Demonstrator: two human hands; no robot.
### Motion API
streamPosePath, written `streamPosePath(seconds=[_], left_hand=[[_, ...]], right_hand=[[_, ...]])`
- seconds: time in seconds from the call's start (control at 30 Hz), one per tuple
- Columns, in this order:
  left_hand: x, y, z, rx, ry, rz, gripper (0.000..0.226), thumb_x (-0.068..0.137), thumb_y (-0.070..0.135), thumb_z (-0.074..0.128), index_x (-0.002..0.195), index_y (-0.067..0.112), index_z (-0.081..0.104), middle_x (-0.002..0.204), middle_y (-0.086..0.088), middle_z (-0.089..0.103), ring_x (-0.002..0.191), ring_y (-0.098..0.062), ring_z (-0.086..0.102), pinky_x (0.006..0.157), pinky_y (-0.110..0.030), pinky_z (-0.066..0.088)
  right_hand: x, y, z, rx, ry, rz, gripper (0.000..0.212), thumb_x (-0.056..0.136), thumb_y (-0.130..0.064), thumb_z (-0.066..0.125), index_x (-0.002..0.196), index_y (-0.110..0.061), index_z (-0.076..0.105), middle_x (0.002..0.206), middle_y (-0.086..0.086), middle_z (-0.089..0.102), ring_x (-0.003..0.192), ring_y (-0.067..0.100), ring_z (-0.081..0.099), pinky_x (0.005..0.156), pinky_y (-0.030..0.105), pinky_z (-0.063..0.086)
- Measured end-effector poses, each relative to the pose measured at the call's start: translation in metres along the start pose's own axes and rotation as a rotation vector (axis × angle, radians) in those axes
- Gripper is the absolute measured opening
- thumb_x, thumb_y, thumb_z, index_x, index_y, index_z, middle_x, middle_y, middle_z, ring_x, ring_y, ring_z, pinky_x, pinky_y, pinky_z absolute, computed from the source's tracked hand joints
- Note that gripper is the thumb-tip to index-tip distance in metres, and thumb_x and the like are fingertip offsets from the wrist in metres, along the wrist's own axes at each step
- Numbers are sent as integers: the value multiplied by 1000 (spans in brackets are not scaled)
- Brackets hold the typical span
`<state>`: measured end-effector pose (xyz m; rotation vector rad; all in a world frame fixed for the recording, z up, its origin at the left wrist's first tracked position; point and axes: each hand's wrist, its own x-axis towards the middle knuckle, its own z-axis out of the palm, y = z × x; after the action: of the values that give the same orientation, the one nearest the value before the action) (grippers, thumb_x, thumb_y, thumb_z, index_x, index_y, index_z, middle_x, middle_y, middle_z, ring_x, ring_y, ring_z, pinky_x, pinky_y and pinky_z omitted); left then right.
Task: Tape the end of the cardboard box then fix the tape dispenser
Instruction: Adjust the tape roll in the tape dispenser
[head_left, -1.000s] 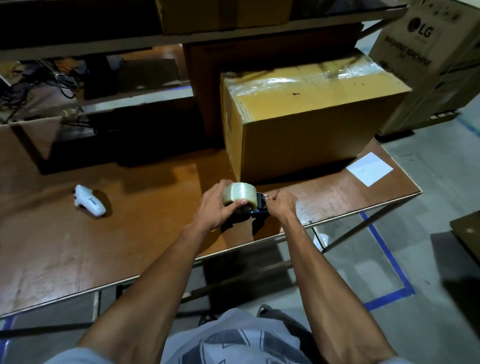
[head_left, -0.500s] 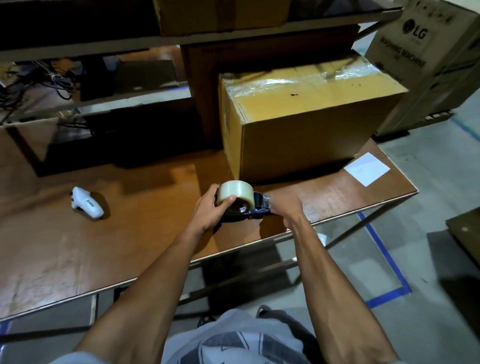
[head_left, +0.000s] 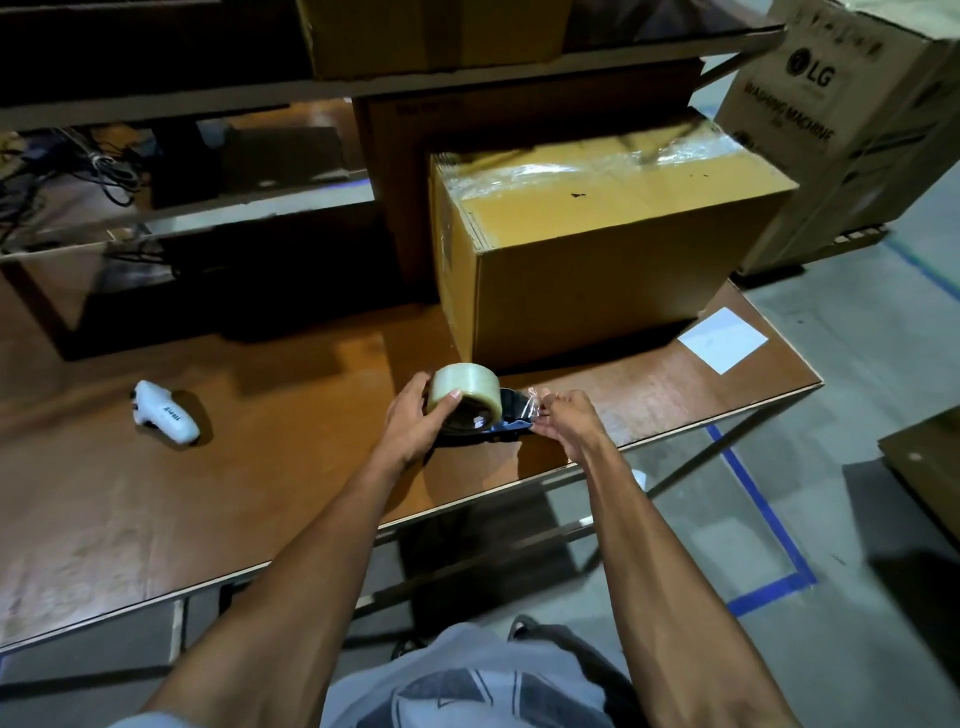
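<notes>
Near worktop (head_left: 260, 519) edge: left hand (head_left: 415, 426) grips tape roll (head_left: 465, 392) on dispenser (head_left: 506, 423); right hand (head_left: 563, 421) pinches tape end (head_left: 532, 397). Box (head_left: 597, 260) just behind.

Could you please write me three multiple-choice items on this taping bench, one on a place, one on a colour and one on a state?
1. Where does the white paper sheet lie on the table?
A. near its right corner, beside the cardboard box
B. on top of the box
C. under the white handheld device

2. What colour is the tape dispenser frame?
A. red
B. blue
C. yellow

3. What is the right hand doing?
A. lying flat on the table
B. pinching the clear tape end at the dispenser's front
C. lifting the box

Key: 1 A, the sheet sits on bare wood right of the box. 2 B, blue shows under the tape roll, which the left hand grips. 3 B, its fingertips meet on the crinkled tape.
</notes>
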<state>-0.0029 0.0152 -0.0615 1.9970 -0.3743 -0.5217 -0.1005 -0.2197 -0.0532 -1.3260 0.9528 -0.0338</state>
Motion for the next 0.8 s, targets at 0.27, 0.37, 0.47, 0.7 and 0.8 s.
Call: streamPosePath(seconds=[0.27,0.37,0.47,0.7,0.8], left_hand=[[-3,9,-2,90,17,16,87,82,85,61,143,23,52,142,-5,60,129,-27,60,106,-55,56],[-4,12,-3,133,26,21,85,84,81,63,143,21,53,142,-3,60,128,-24,59,107,-53,55],[-4,15,-4,173,32,48,75,92,70,69,144,18,54,141,-3,59,127,-23,58,107,-51,55],[-2,11,-7,207,51,52,73,99,60,67,150,10,52,145,-8,57,133,-26,56,109,-41,50],[-2,6,-11,102,51,3,85,96,65,66,155,6,50,155,-11,55,140,-27,55,118,-44,45]], right_hand=[[-2,4,18,-358,286,-157,28,90,-20,84,70,-13,67,78,7,73,81,24,75,67,27,61],[0,1,21,-419,331,-184,31,89,-20,85,68,-15,63,80,8,73,78,24,73,58,21,47],[5,2,22,-430,355,-176,25,86,-20,87,72,-12,68,82,10,75,81,25,75,71,30,58],[10,3,16,-246,323,-135,17,87,1,81,80,-6,68,91,12,73,86,26,77,76,41,68],[6,-3,12,-92,275,-123,21,92,3,76,81,-8,63,95,13,72,86,22,76,73,33,67]])
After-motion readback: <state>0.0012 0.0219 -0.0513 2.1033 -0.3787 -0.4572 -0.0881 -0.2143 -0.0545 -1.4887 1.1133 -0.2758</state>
